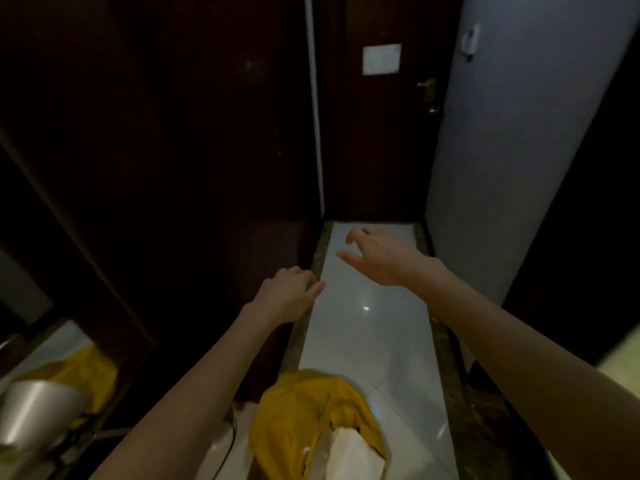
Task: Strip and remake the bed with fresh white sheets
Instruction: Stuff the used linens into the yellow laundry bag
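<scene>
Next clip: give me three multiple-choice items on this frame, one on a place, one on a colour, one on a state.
1. Where is the white notice?
A. on the dark door
B. on the floor
C. on the pale wall

2. What colour is the garment at the frame's bottom?
A. red
B. yellow
C. blue

3. What do the hands hold?
A. a sheet
B. a pillow
C. nothing

Key:
1 A, the notice sits on the door.
2 B, the garment is yellow.
3 C, left hand and right hand are empty.
</scene>
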`<state>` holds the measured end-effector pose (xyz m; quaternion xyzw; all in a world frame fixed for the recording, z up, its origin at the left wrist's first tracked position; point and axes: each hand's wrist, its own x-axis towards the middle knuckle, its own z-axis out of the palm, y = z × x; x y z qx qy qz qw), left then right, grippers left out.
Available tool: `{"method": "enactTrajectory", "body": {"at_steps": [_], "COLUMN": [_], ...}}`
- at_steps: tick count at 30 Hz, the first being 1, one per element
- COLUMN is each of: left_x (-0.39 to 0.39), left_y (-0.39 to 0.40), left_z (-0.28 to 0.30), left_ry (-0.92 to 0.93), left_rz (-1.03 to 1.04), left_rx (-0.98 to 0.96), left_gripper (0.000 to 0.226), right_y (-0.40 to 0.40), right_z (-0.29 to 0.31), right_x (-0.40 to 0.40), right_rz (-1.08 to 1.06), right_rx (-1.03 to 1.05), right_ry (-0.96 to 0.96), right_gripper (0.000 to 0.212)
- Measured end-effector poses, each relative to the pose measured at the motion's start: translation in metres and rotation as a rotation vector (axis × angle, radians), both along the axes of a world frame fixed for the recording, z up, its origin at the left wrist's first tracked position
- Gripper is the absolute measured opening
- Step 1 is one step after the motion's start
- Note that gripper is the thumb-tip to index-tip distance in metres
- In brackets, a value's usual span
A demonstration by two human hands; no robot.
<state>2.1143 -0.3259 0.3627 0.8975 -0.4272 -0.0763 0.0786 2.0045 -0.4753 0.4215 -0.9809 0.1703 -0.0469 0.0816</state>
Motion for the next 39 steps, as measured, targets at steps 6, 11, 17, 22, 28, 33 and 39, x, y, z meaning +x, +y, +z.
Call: {"method": "enactTrajectory", "body": {"at_steps": [6,11,17,22,28,33,39], "left_x": [-0.010,-0.060,-0.172,-0.279,-0.383,-0.446,-0.531], "left_y": [-0.012,-0.062,-0.114,-0.122,-0.112,-0.106,-0.085], "left_z": [0.026,0.047,0.077,0.047,-0.015,-0.046,-0.054], "left_ry": [0.012,0.021,0.045,0.040,-0.027,-0.045,0.017], "left_rz": [-0.209,-0.417,-0.708,-0.855,-1.127,-1.355,-1.628], "left_rx": [0.021,-0.072,-0.246,-0.234,-0.035,0.097,0.143], "left_gripper": [0.047,0.042,0.039,0.042,0.048,0.044,0.038], "right_y": [0.016,0.028,0.043,0.056,0.078,0.111,0.169], "right_z": [-0.031,-0.075,-0.086,-0.088,-0.068,-0.037,-0.032], "right_x": [-0.050,-0.137,-0.253,-0.345,-0.436,-0.503,-0.577], "right_rz": [-0.247,-0.475,-0.705,-0.843,-1.048,-1.233,-1.569], "right_rx": [0.000,0.116,0.183,0.190,0.180,0.140,0.080], "right_ry": [0.097,0.253,0.304,0.230,0.134,0.028,-0.009], "right_gripper": [0.055,0.055,0.049,0.050,0.050,0.042,0.043]}}
